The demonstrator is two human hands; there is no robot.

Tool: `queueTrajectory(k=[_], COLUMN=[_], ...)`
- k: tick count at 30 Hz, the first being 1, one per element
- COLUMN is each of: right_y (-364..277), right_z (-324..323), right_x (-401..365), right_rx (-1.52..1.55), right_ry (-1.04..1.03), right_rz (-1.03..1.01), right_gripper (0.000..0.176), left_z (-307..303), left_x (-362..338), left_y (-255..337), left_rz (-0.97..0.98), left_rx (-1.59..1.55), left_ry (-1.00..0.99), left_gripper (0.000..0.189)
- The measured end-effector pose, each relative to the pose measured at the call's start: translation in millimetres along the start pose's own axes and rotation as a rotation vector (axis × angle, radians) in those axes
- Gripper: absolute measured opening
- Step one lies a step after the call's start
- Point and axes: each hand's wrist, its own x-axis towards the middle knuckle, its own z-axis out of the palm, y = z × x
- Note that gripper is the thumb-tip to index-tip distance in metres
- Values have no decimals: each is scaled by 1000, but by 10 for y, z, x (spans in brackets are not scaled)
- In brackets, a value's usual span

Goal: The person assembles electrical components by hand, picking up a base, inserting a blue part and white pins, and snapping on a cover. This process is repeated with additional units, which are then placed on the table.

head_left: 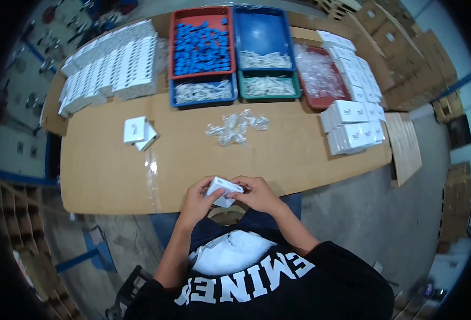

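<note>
A small white cardboard box [220, 187] is held between my two hands at the table's near edge, tilted toward me. My left hand [199, 195] grips its left side, with the thumb on the near face. On the other side, my right hand [255, 193] has its thumb and fingers closed on the box's right end. Whether that end's flap is open or tucked in I cannot make out. Farther in lies a loose pile of small clear plastic packets [236, 127]. Two white boxes [135, 130] lie to the left, one leaning on the other.
Stacks of white boxes stand at the back left [113, 66] and right [352, 128]. Between them are a red tray [174, 32] of blue pieces, blue [262, 32] and green [298, 92] trays of white pieces, and a dark red tray [320, 104] of clear bags. Cardboard [102, 176] covers the table.
</note>
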Motion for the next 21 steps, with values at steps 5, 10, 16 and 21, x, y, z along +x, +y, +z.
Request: queueTrajectory(k=[5, 10, 16, 21], right_y=[772, 1012, 883, 807], right_z=[-506, -1304, -1562, -1572], right_x=[90, -143, -541, -518], right_rx=[292, 716, -2, -530], right_ry=[900, 1234, 1217, 1181], right_rz=[79, 181, 396, 510], right_gripper=[31, 37, 81, 84], left_z=[22, -14, 18, 13], left_x=[24, 23, 37, 56], left_y=[-45, -229, -175, -196], left_rz=[53, 112, 127, 134], left_rx=[296, 442, 485, 527], left_ry=[177, 198, 217, 229], left_gripper=[58, 48, 42, 39])
